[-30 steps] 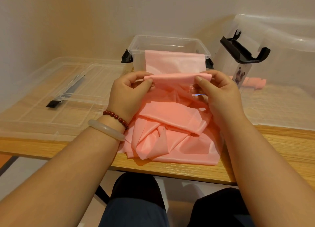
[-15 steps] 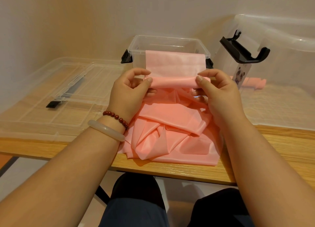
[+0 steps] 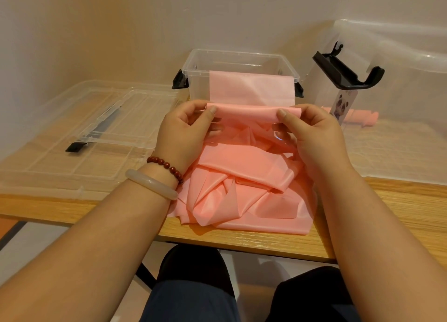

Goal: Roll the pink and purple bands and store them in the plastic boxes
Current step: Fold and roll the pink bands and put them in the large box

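Over the wooden counter (image 3: pixel 399 205), left grip (image 3: pixel 183 130) and right grip (image 3: pixel 314 133) each pinched one side of the thin pink stretchy band (image 3: pixel 244 167); guessing that kept the roll even

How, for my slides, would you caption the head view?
Left hand and right hand pinch the pink band's edge before a plastic box.

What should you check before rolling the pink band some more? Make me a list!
1. Left hand and right hand both pinch the folded edge of the pink band: ok.
2. Folded edge level between the hands: ok.
3. Loose part smooth: not ok, bunched in a heap on the table.
4. Small clear box open: ok.
5. Roll tight inside: cannot tell.
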A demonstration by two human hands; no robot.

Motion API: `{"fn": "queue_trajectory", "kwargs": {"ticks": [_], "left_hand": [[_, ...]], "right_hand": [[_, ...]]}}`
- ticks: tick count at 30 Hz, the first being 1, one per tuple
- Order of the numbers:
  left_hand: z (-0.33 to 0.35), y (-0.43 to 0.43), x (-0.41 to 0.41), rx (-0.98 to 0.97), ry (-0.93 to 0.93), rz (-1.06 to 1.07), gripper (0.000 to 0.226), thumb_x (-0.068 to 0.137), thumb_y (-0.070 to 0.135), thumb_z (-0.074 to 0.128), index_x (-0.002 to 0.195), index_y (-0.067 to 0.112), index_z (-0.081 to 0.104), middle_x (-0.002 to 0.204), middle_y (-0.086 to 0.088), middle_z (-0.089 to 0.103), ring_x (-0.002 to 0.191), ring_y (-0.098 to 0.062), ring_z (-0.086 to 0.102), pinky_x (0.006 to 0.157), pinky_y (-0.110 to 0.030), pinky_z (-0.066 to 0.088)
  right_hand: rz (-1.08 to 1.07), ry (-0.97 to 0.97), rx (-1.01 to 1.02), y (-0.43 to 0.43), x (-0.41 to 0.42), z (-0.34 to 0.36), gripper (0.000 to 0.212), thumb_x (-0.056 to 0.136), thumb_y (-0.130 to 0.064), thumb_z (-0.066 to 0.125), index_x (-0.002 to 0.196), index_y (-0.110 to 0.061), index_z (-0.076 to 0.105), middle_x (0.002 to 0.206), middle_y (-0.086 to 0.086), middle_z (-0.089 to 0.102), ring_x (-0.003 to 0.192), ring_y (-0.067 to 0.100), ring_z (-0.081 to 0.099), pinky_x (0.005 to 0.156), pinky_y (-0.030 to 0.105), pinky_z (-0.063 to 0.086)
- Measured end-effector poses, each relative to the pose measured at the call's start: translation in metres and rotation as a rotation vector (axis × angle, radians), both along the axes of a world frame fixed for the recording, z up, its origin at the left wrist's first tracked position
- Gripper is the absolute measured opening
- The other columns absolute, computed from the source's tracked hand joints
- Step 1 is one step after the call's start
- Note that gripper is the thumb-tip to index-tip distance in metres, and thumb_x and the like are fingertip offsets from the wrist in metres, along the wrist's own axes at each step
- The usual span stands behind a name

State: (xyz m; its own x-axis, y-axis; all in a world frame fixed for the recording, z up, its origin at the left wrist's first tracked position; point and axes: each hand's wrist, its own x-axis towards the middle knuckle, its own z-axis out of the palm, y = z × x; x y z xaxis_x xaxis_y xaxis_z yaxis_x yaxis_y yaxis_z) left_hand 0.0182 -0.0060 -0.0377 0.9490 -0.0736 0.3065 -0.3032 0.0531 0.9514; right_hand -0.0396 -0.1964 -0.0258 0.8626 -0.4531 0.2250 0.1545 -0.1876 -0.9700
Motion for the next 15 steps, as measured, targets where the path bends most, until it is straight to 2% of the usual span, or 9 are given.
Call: {"fn": "queue_trajectory", "kwargs": {"ticks": [3, 6, 8, 11, 13, 15], "left_hand": [[-0.0006, -0.0005, -0.0003, 0.009, -0.012, 0.015, 0.011, 0.094, 0.012, 0.060, 0.103, 0.011, 0.066, 0.094, -0.007, 0.070, 0.077, -0.009, 0.072, 0.063, -0.016, 0.054], [0.0004, -0.0002, -0.0003, 0.006, -0.027, 0.028, 0.011, 0.093, 0.009, 0.061, 0.102, 0.009, 0.067, 0.091, -0.007, 0.070, 0.072, -0.006, 0.071, 0.063, -0.014, 0.053], [0.0006, 0.0003, 0.0006, -0.010, -0.018, 0.027, 0.013, 0.093, 0.007, 0.061, 0.104, 0.012, 0.065, 0.089, -0.006, 0.069, 0.070, -0.009, 0.071, 0.063, -0.018, 0.055], [0.0002, 0.0010, 0.0008, -0.013, -0.027, 0.017, 0.016, 0.092, 0.007, 0.062, 0.106, 0.016, 0.065, 0.085, -0.008, 0.069, 0.068, -0.011, 0.070, 0.064, -0.024, 0.057], [0.0007, 0.0015, -0.0004, -0.017, -0.029, -0.007, 0.016, 0.092, 0.007, 0.061, 0.106, 0.014, 0.066, 0.089, -0.006, 0.068, 0.070, -0.011, 0.070, 0.067, -0.023, 0.058], [0.0003, 0.0021, -0.0010, -0.022, -0.031, -0.040, 0.021, 0.093, 0.005, 0.059, 0.111, 0.013, 0.065, 0.098, -0.011, 0.066, 0.076, -0.014, 0.071, 0.070, -0.023, 0.057]], "right_hand": [[0.003, -0.035, 0.035, 0.0010, -0.0009, 0.0017, 0.013, 0.091, -0.014, 0.068, 0.102, -0.018, 0.064, 0.081, 0.000, 0.070, 0.066, 0.010, 0.069, 0.056, 0.030, 0.057], [0.035, -0.033, 0.059, 0.0017, -0.0024, 0.0034, 0.008, 0.093, -0.014, 0.065, 0.101, -0.016, 0.066, 0.065, -0.004, 0.066, 0.060, 0.011, 0.065, 0.053, 0.034, 0.059], [0.054, -0.030, 0.066, 0.0020, -0.0041, 0.0036, 0.010, 0.093, -0.017, 0.066, 0.102, -0.014, 0.068, 0.072, -0.001, 0.068, 0.064, 0.013, 0.066, 0.055, 0.035, 0.059], [0.104, -0.021, 0.091, 0.0016, -0.0066, 0.0023, 0.022, 0.088, -0.013, 0.071, 0.109, -0.014, 0.067, 0.095, 0.009, 0.070, 0.077, 0.016, 0.071, 0.063, 0.036, 0.060], [0.085, -0.008, 0.066, 0.0001, -0.0077, 0.0021, 0.024, 0.087, -0.009, 0.071, 0.110, -0.013, 0.067, 0.093, 0.008, 0.071, 0.075, 0.014, 0.070, 0.067, 0.034, 0.061], [0.051, -0.009, 0.027, -0.0019, -0.0076, 0.0016, 0.017, 0.089, -0.010, 0.069, 0.106, -0.011, 0.068, 0.085, 0.005, 0.072, 0.072, 0.013, 0.069, 0.070, 0.035, 0.061]]}}
